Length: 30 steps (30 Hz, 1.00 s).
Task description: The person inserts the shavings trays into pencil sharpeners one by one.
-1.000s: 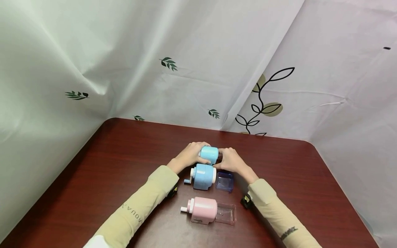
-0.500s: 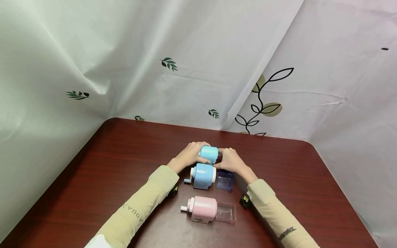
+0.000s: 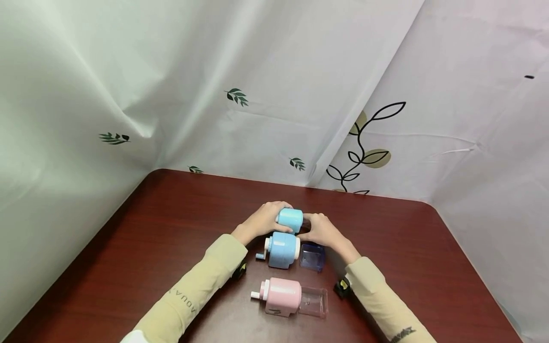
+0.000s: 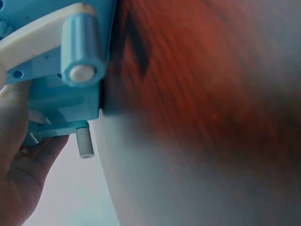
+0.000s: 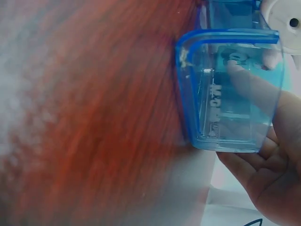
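Observation:
At the back of the row is a turquoise crank pencil sharpener point(image 3: 290, 219), lying in the grip of my left hand point(image 3: 268, 219). Its pale crank knob point(image 4: 84, 142) shows in the left wrist view, with thumb and fingers on either side of the body. My right hand point(image 3: 320, 230) is at the sharpener's right end, thumb and fingers closed about its see-through drawer, which is mostly hidden. Just nearer stands a blue sharpener point(image 3: 282, 250) with its clear blue drawer point(image 5: 230, 141) pulled out. Through that drawer the right thumb point(image 5: 254, 87) is visible.
A pink sharpener point(image 3: 284, 296) with its clear drawer point(image 3: 313, 302) out stands closest to me. The blue sharpener's crank handle point(image 4: 83, 52) juts left beside my left wrist. A white curtain point(image 3: 274, 124) rises behind the red-brown table point(image 3: 206, 209).
The whole head view has shifted slightly downward in the picture. Both hands keep their places at the turquoise sharpener, and the other sharpeners stay put.

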Each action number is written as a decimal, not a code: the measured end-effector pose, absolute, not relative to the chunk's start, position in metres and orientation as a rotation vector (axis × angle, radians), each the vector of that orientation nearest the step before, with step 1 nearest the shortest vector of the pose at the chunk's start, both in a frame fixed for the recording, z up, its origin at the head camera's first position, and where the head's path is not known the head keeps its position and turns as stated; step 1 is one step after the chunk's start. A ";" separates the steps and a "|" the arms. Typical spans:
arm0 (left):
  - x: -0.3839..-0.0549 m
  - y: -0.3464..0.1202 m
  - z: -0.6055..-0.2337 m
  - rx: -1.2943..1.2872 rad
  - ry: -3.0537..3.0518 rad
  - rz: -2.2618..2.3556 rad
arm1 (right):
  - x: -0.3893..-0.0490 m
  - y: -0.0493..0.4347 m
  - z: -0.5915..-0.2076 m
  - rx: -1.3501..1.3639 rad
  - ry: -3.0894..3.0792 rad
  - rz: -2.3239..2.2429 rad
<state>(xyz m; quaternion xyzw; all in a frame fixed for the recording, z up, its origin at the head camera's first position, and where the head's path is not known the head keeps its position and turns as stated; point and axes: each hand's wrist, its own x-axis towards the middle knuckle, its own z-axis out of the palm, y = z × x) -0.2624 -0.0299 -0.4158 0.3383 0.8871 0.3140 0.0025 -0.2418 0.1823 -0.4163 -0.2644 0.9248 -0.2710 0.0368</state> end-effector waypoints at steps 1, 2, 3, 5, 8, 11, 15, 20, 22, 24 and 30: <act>-0.262 -0.030 -0.415 1.061 2.787 0.983 | -0.241 0.183 -0.416 -0.809 2.829 -0.850; -0.262 -0.031 -0.415 1.062 2.791 0.988 | -0.241 0.183 -0.416 -0.806 2.822 -0.863; -0.262 -0.031 -0.414 1.064 2.795 0.996 | -0.240 0.184 -0.417 -0.804 2.822 -0.873; -0.262 -0.032 -0.413 1.071 2.799 1.018 | -0.239 0.185 -0.417 -0.794 2.836 -0.881; -0.261 -0.032 -0.408 1.094 2.802 1.068 | -0.237 0.186 -0.417 -0.765 2.876 -0.887; -0.259 -0.033 -0.404 1.115 2.799 1.110 | -0.235 0.188 -0.416 -0.739 2.935 -0.887; -0.255 -0.034 -0.398 1.114 2.808 1.154 | -0.232 0.190 -0.411 -0.727 2.996 -0.898; -0.250 -0.037 -0.394 1.105 2.851 1.197 | -0.227 0.193 -0.406 -0.704 3.031 -0.926; -0.247 -0.038 -0.393 1.112 2.865 1.199 | -0.225 0.194 -0.404 -0.691 3.053 -0.920; -0.244 -0.039 -0.392 1.120 2.882 1.194 | -0.222 0.196 -0.402 -0.689 3.072 -0.918; -0.235 -0.041 -0.386 1.129 2.916 1.211 | -0.215 0.201 -0.396 -0.684 3.123 -0.910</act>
